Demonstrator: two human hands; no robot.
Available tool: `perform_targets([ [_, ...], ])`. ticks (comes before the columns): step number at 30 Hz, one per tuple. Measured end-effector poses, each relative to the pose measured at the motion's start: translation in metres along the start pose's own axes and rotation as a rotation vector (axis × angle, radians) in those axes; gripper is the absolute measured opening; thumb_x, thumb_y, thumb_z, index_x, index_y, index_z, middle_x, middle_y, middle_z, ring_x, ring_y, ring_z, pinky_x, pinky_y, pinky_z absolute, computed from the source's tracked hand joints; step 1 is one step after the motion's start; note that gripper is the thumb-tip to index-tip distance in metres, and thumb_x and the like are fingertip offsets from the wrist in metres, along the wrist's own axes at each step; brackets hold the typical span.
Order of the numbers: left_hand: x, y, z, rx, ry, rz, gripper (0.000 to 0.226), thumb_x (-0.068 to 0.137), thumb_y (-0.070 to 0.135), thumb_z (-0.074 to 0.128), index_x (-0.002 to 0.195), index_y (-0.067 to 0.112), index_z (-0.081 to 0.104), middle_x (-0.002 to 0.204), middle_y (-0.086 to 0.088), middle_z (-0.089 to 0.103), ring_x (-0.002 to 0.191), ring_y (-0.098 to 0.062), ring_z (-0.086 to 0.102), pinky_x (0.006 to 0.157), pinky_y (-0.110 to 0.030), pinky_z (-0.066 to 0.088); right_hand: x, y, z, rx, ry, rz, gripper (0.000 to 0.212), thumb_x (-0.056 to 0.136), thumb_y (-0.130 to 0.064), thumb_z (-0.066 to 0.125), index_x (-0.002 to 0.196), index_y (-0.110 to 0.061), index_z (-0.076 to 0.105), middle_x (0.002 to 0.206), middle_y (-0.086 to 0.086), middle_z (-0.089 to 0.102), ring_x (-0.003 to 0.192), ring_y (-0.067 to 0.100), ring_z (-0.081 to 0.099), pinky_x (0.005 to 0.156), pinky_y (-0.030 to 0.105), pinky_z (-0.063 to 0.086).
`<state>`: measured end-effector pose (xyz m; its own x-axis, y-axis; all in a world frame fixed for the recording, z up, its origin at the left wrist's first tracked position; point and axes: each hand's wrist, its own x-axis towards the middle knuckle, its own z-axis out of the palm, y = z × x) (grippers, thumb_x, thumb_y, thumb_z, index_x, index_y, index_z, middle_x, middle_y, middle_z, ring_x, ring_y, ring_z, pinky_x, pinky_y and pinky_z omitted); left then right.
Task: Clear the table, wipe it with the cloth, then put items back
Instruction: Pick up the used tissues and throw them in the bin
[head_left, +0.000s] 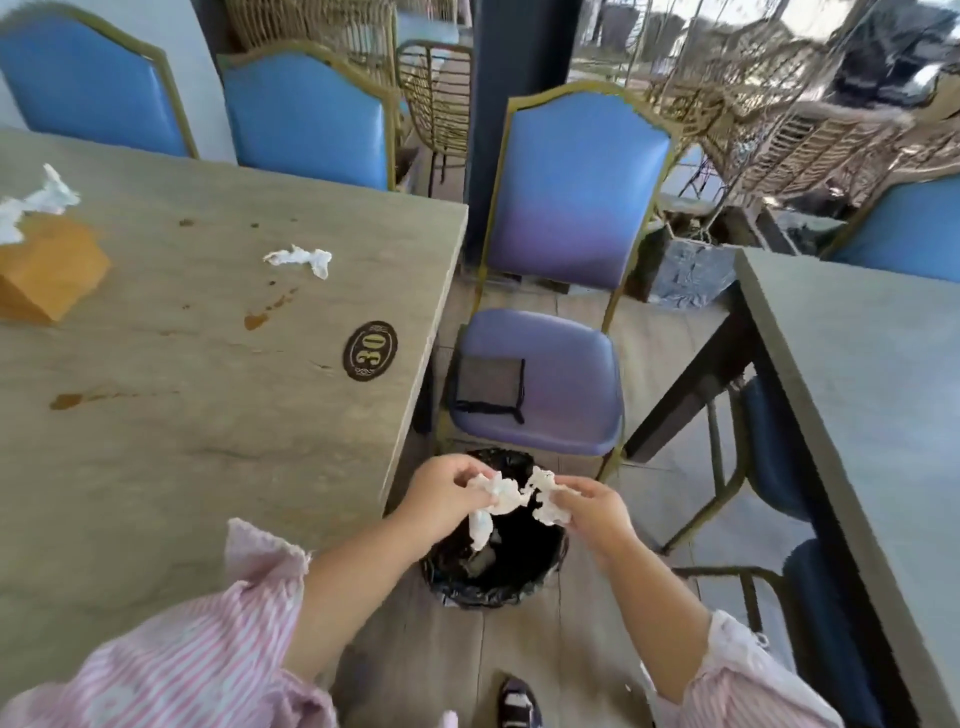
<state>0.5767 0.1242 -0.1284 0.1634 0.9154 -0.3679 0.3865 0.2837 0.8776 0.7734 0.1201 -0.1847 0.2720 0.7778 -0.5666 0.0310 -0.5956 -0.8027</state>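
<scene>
Both hands, left hand (441, 493) and right hand (587, 506), pinch crumpled tissues (501, 499) over the bin (493, 571); dropped off-centre, the light scraps could flutter onto the floor.

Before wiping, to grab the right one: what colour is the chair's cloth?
Grey, black-edged cloth; head view.

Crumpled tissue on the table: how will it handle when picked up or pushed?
The tissue is thin and crumpled, so probably very light and floppy; a pinch should collapse it. Pushed, it likely slides or tumbles, not rolls. Brown spills lie nearby; dragged through them it may soak and tear.
</scene>
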Motion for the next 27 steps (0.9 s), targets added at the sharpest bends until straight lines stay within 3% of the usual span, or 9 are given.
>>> perform_targets([
  [4,0.035,-0.021,0.041,-0.062,0.115,-0.162,0.016,0.075,0.006,0.072,0.088,0.014,0.066,0.085,-0.002,0.061,0.081,-0.016,0.055,0.062,-0.018,0.041,0.048,0.004,-0.009,-0.053,-0.039,0.069,0.014,0.086,-0.007,0.060,0.094,-0.016,0.067,0.103,0.012,0.070,0.097,0.028,0.066,0.080,0.033,0.056],
  [10,0.120,-0.097,0.083,-0.187,0.292,-0.450,0.015,0.075,0.002,0.070,0.087,0.009,0.066,0.092,-0.011,0.066,0.081,-0.023,0.058,0.070,-0.026,0.043,0.140,0.050,0.014,-0.070,-0.026,0.184,0.013,0.089,-0.014,0.056,0.097,-0.015,0.067,0.091,0.001,0.067,0.091,0.022,0.064,0.091,0.037,0.054],
  [13,0.169,-0.159,0.105,-0.174,0.319,-0.529,0.013,0.073,0.001,0.070,0.080,0.011,0.063,0.101,-0.019,0.069,0.082,-0.025,0.060,0.077,-0.033,0.048,0.193,0.099,0.037,-0.072,-0.026,0.254,0.017,0.088,-0.007,0.056,0.100,-0.008,0.069,0.088,0.004,0.066,0.087,0.022,0.062,0.090,0.037,0.053],
  [16,0.213,-0.220,0.128,-0.155,0.347,-0.583,0.017,0.074,0.003,0.069,0.092,0.004,0.067,0.104,-0.018,0.069,0.084,-0.024,0.060,0.077,-0.030,0.047,0.245,0.152,0.057,-0.068,-0.022,0.294,0.018,0.086,0.000,0.056,0.100,-0.004,0.066,0.076,0.005,0.062,0.075,0.023,0.057,0.081,0.039,0.051],
  [19,0.247,-0.270,0.152,-0.066,0.325,-0.623,0.023,0.079,0.010,0.068,0.101,0.005,0.067,0.107,-0.012,0.068,0.099,-0.029,0.063,0.077,-0.026,0.043,0.286,0.196,0.072,-0.098,-0.019,0.334,0.015,0.087,-0.001,0.057,0.096,-0.011,0.063,0.071,0.003,0.059,0.079,0.026,0.058,0.083,0.041,0.052],
  [21,0.265,-0.298,0.167,-0.016,0.312,-0.638,0.025,0.081,0.012,0.066,0.105,0.005,0.067,0.110,-0.013,0.067,0.105,-0.028,0.062,0.078,-0.025,0.042,0.310,0.226,0.078,-0.095,-0.020,0.338,0.018,0.086,-0.001,0.058,0.102,-0.005,0.065,0.070,0.004,0.059,0.080,0.027,0.058,0.081,0.040,0.051],
  [23,0.278,-0.318,0.178,0.082,0.279,-0.629,0.024,0.083,0.015,0.064,0.105,0.006,0.066,0.111,-0.011,0.068,0.105,-0.025,0.061,0.074,-0.022,0.038,0.327,0.244,0.080,-0.119,-0.045,0.340,0.026,0.086,-0.002,0.057,0.112,0.000,0.063,0.080,0.008,0.063,0.083,0.024,0.057,0.083,0.040,0.051],
  [25,0.286,-0.332,0.185,0.153,0.243,-0.622,0.023,0.085,0.019,0.062,0.105,0.007,0.065,0.112,-0.010,0.067,0.107,-0.024,0.061,0.074,-0.022,0.039,0.335,0.251,0.083,-0.138,-0.073,0.378,0.031,0.088,-0.006,0.056,0.118,0.001,0.060,0.106,0.021,0.065,0.087,0.025,0.058,0.079,0.040,0.051],
  [27,0.288,-0.338,0.188,0.173,0.203,-0.618,0.029,0.086,0.022,0.062,0.111,0.007,0.061,0.117,-0.012,0.065,0.110,-0.025,0.059,0.083,-0.025,0.042,0.334,0.247,0.082,-0.139,-0.125,0.409,0.034,0.092,-0.009,0.052,0.125,0.001,0.055,0.128,0.022,0.057,0.107,0.032,0.060,0.077,0.034,0.049],
])
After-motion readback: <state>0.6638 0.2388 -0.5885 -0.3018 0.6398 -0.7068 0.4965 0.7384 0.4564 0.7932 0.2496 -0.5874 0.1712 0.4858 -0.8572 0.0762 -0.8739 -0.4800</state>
